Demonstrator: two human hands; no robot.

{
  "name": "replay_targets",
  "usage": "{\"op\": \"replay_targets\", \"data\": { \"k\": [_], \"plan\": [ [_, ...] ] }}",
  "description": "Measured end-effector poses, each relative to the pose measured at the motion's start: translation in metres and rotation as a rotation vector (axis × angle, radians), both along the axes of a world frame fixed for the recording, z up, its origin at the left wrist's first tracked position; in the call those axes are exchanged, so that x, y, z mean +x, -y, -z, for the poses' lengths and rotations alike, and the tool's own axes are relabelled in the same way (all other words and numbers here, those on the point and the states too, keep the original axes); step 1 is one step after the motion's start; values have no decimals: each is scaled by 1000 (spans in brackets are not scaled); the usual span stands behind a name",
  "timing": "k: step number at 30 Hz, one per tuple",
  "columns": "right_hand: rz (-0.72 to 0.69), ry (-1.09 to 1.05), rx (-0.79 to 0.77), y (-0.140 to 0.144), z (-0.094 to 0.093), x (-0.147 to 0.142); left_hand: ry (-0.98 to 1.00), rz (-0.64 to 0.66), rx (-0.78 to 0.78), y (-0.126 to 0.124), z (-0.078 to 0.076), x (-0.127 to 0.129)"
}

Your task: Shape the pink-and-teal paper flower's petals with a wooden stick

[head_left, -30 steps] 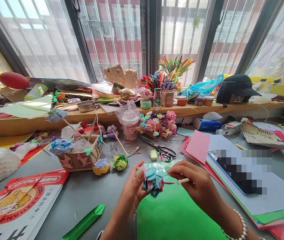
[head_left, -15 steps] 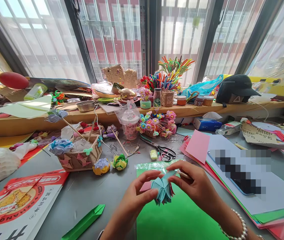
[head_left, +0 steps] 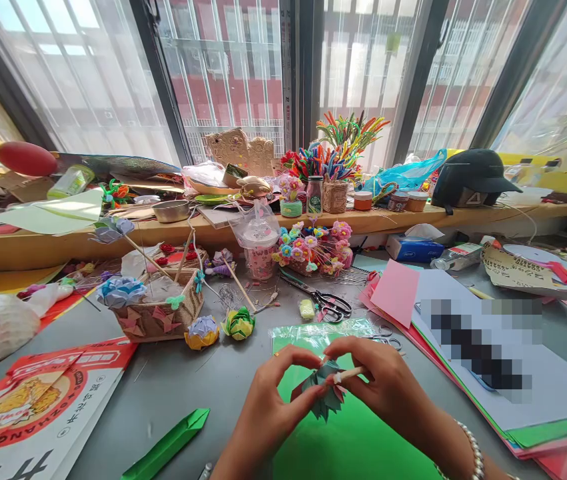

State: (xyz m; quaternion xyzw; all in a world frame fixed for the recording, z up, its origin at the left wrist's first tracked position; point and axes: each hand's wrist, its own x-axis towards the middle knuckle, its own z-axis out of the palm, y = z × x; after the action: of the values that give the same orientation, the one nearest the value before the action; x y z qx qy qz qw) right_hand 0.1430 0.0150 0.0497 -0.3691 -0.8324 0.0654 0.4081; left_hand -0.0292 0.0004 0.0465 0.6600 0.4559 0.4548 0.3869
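My left hand pinches a folded teal paper flower between thumb and fingers, above a green sheet. Hints of pink paper show among its pointed petals. My right hand closes on a short pale stick whose whitish end meets the flower. Its forefinger also reaches the flower's upper edge. The fingers partly cover the flower. Left of the hands lies a folded green paper strip. Two finished paper flowers, one purple and yellow and one green and yellow, sit farther back.
Behind the hands lie black scissors and a small pair of scissors. At right, coloured paper sheets carry a phone, partly blurred out. A cardboard box with flowers and a printed paper bag are at left.
The flower has turned and tilted between my hands, and both have shifted slightly. The pale stick has swung into fuller view. The small scissors behind are now uncovered.
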Motion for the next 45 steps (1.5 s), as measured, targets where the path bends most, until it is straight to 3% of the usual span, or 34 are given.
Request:
{"op": "replay_targets", "data": {
  "k": [15,22,26,45],
  "plan": [
    [-47,-10,-75,0,2,1,-111,94,47,-1,0,-4],
    [-200,-39,-253,1,-1,1,4,259,-20,-3,0,-9],
    [-218,-48,-387,3,-4,2,1,301,-54,0,-1,-9],
    [-244,49,-533,3,-13,10,-90,265,29,6,2,-5]
  ]
}}
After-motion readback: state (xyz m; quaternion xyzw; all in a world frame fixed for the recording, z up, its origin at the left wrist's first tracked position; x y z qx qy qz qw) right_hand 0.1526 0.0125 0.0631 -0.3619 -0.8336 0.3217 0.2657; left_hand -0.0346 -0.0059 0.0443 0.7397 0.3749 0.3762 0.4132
